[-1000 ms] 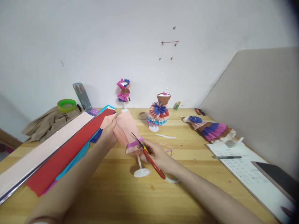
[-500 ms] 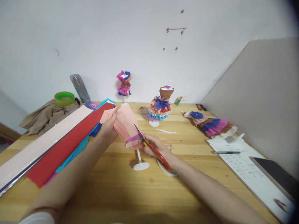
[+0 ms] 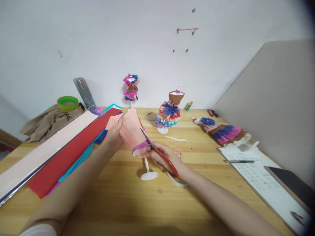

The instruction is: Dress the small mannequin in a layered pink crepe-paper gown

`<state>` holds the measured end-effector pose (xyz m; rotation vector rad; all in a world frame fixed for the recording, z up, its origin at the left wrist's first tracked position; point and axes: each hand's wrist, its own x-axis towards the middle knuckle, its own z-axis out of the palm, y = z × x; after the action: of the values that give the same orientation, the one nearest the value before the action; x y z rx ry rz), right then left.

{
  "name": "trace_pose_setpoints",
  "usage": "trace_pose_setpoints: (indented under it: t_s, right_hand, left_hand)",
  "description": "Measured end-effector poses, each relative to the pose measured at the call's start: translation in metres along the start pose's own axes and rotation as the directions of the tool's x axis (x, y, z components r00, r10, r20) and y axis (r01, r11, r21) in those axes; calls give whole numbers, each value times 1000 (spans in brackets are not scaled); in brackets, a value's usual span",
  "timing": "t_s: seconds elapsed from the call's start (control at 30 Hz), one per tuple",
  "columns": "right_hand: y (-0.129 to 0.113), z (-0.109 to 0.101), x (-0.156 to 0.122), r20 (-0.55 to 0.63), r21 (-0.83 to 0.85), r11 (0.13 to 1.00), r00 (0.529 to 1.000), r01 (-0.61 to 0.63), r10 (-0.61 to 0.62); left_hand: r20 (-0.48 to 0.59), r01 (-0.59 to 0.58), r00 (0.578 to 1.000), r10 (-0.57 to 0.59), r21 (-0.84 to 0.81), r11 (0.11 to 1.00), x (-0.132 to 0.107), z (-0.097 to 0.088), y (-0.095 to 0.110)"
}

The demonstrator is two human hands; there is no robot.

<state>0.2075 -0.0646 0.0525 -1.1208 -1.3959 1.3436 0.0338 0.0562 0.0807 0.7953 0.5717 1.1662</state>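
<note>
My left hand (image 3: 115, 136) is closed on a sheet of peach crepe paper (image 3: 131, 127), pinching it between thumb and fingers. In my right hand (image 3: 163, 155) is a pair of scissors (image 3: 165, 158) with red-orange handles, its blades pointing up and left beside the paper's right edge. Behind the sheet stands a small dress form, mostly hidden; its white round base (image 3: 149, 176) and lower skirt layers (image 3: 141, 150) in pink and purple show beneath. I cannot tell whether the blades touch the paper.
Long crepe paper rolls, pale pink (image 3: 49, 154) and red (image 3: 73, 154), lie at left. Two dressed forms (image 3: 168, 113) (image 3: 131, 88) stand near the wall. At right lie a ruffled paper dress (image 3: 221, 131), a written white sheet (image 3: 256, 177) and a phone-like dark slab (image 3: 290, 183).
The scissors have turned slightly in my right hand, and their blades look closer together. The peach sheet has shifted a little left at its right edge, showing more of what stands behind.
</note>
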Motion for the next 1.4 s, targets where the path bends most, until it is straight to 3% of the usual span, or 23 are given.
trace_pose_setpoints:
  t_s: [0.2,0.43,0.67,0.8,0.97,1.2,1.4]
  right_hand:
    - [2,-1,-3,-18,-78,996,999,41,-43]
    - [2,0,-5,10,-41,998,998,58,-57]
    - [6,-1,-5,44,28,997,996,78,-80]
    - [7,-3,-4,91,34,988,984,148,-151]
    - [9,-4,-3,156,21,985,972,172,-173]
    - [6,-3,-2,152,22,984,972,176,-177]
    - [5,-3,-2,142,-26,981,972,192,-186]
  left_hand:
    - [96,-41,995,36,49,998,-4,1,-1]
    - [217,84,968,-126,194,977,-8,-4,3]
    - [122,81,985,-121,286,955,-10,0,7]
    - [152,114,974,-168,316,942,-12,0,9]
    - [146,46,984,-105,360,932,-15,0,12]
    - [307,75,924,-230,445,893,-22,8,15]
    - [327,82,912,-249,450,889,-22,11,16]
